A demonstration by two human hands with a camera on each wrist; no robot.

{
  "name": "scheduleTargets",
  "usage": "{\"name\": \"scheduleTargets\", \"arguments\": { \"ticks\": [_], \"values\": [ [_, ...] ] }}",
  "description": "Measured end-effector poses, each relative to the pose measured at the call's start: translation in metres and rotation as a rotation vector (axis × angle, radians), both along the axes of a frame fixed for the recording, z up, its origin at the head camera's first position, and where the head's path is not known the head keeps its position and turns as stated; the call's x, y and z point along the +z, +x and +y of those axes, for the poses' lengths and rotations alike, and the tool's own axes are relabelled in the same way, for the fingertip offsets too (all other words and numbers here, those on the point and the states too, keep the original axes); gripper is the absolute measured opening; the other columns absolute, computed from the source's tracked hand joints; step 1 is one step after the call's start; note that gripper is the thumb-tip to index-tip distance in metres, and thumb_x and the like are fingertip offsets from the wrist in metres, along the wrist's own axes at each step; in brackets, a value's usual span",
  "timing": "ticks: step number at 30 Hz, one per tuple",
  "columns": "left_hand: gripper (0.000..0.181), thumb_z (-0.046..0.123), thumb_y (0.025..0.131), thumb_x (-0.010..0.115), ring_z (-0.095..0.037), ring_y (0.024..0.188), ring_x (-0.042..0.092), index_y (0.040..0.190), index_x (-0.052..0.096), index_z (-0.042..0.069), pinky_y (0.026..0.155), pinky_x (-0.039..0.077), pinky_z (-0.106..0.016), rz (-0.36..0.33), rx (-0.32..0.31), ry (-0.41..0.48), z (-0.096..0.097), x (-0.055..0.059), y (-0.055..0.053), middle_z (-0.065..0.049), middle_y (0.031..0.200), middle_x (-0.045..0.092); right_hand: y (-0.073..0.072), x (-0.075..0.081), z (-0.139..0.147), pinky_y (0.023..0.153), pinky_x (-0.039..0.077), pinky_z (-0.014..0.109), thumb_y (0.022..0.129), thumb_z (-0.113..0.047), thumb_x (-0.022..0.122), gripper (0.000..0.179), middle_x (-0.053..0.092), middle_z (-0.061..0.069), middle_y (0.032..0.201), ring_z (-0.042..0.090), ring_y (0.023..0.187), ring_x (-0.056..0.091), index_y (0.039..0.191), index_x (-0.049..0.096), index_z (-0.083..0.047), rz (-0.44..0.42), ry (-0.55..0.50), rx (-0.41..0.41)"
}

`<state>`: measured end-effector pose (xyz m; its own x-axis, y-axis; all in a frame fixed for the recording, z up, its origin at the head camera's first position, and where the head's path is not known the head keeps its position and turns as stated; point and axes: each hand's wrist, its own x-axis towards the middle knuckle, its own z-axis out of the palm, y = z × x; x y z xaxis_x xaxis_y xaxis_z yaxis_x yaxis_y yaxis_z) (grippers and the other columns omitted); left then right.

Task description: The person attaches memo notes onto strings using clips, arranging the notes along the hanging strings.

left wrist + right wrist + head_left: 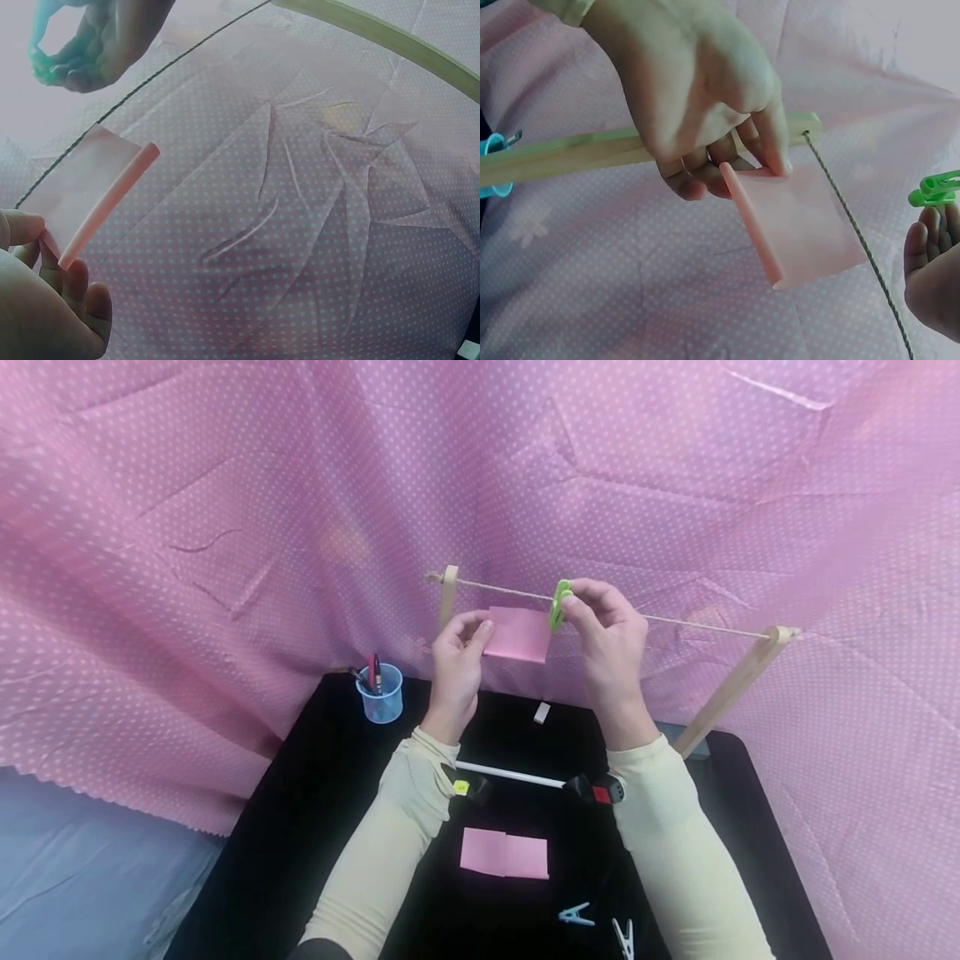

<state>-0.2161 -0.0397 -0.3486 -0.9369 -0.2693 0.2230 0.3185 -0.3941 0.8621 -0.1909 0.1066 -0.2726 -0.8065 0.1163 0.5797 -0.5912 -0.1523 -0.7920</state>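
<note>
Left hand (459, 667): pinches the pink note (517, 635) at its left end, thumb against fingers.
Right hand (615, 631): pinches the green peg (558, 608) between thumb and fingers.
Note's place: held up between the hands, near the cord (510, 591); whether they touch, I cannot tell.
Note's long axis: sideways, roughly along the cord, right end dipping slightly; its lower edge curls into a roll.
Green peg's long axis: nearly upright in the head view, lower end leaning slightly left, by the note's right end.
Cord: slopes down rightward between two wooden posts (731, 693).
Table (300, 810): two pink sheets (483, 852) lie side by side; blue peg (576, 915) crosswise, white peg (625, 941) lengthwise.
Cup (381, 703): far left, pens leaning inside.
</note>
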Motion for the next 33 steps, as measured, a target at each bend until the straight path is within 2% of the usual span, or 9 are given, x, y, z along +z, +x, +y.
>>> {"name": "scheduleTargets", "arguments": {
  "ticks": [5,7,11,17,21,26,33],
  "values": [
    [0.015,-0.001,0.097,0.061,-0.009,0.088,0.057,0.11,0.065,-0.007,0.079,0.047,-0.02,0.002,-0.001,0.009,-0.002,0.002,0.0,0.004,0.094,0.064,-0.007,0.009,-0.006,0.073,0.053,0.021,0.086,0.005,0.059,0.025,0.072,-0.007,0.08,0.007,0.073,0.063,0.086,0.07,-0.017,0.017,-0.019,0.034],
    [0.015,-0.001,0.097,0.061,-0.009,0.089,0.058,0.11,0.065,-0.006,0.079,0.047,-0.02,0.003,-0.003,0.015,-0.003,0.002,0.001,0.004,0.094,0.064,-0.01,0.012,-0.008,0.073,0.054,0.021,0.086,0.004,0.059,0.024,0.072,-0.007,0.08,0.008,0.073,0.063,0.085,0.07,-0.017,0.015,-0.005,0.023],
    [0.013,0.0,0.097,0.061,-0.01,0.091,0.058,0.109,0.065,-0.004,0.081,0.048,-0.02,-0.008,-0.011,0.019,-0.004,0.002,0.001,0.004,0.096,0.064,-0.016,0.015,-0.01,0.076,0.054,0.024,0.086,0.003,0.061,0.023,0.071,-0.008,0.079,0.008,0.075,0.064,0.084,0.07,-0.019,-0.026,0.028,-0.01],
    [0.015,0.002,0.098,0.06,-0.011,0.092,0.056,0.111,0.065,-0.004,0.083,0.046,-0.021,-0.022,-0.007,0.007,-0.003,0.005,0.002,0.001,0.098,0.063,-0.025,0.016,-0.011,0.074,0.055,0.027,0.087,0.005,0.06,0.024,0.071,-0.008,0.076,0.009,0.07,0.064,0.084,0.071,-0.017,-0.066,0.048,-0.007],
    [0.016,0.005,0.099,0.061,-0.01,0.095,0.055,0.112,0.065,-0.003,0.087,0.046,-0.022,-0.032,0.034,-0.009,0.004,0.007,0.003,0.002,0.099,0.062,-0.029,0.016,-0.008,0.073,0.055,0.026,0.088,0.005,0.06,0.024,0.071,-0.008,0.075,0.008,0.068,0.064,0.084,0.07,-0.016,-0.075,0.067,0.028],
    [0.013,0.002,0.097,0.062,-0.009,0.09,0.055,0.108,0.066,-0.003,0.084,0.044,-0.022,0.001,0.101,-0.006,0.013,0.008,0.001,0.005,0.092,0.061,-0.032,0.018,-0.004,0.072,0.056,0.025,0.09,0.007,0.061,0.021,0.071,-0.005,0.076,0.009,0.068,0.065,0.087,0.069,-0.013,-0.085,0.091,0.082],
    [0.013,0.001,0.097,0.061,-0.009,0.089,0.056,0.108,0.065,-0.005,0.084,0.045,-0.022,0.015,0.122,-0.008,0.016,0.006,-0.001,0.005,0.091,0.06,-0.038,0.019,-0.001,0.076,0.055,0.024,0.091,0.004,0.063,0.015,0.07,-0.009,0.082,0.009,0.077,0.065,0.093,0.066,-0.011,-0.1,0.245,0.026]
  ]
}}
